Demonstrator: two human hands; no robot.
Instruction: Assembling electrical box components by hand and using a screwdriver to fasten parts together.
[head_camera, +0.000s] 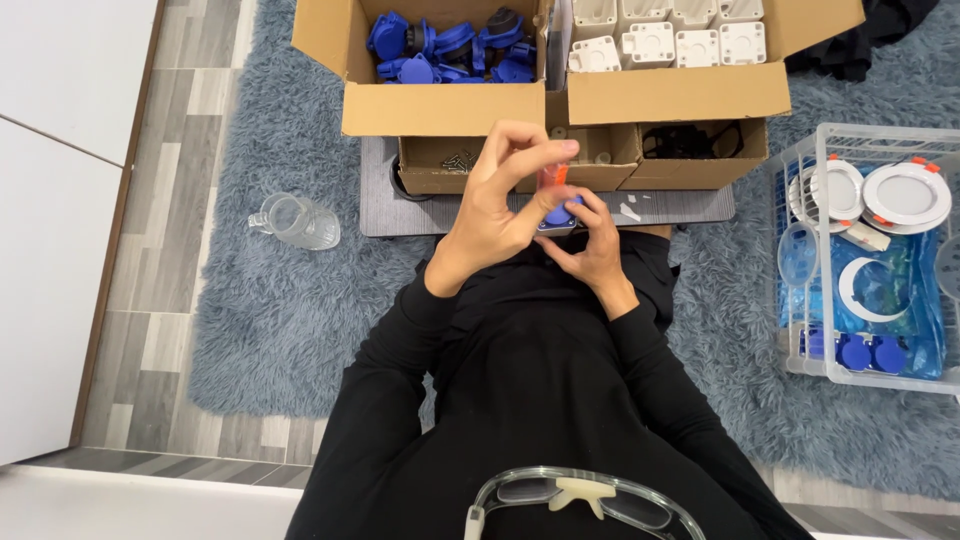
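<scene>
Shaggy grey-blue rug (280, 300), grey wood-plank floor (160, 250), white wall panel (50, 200) at left

Black long sleeves (400, 330), black clothing; clear safety goggles (585, 500) hanging at chest.

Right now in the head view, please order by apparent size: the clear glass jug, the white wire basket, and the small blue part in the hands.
1. White wire basket
2. Clear glass jug
3. Small blue part, mostly hidden by the hands, so its full size is unsure
</scene>
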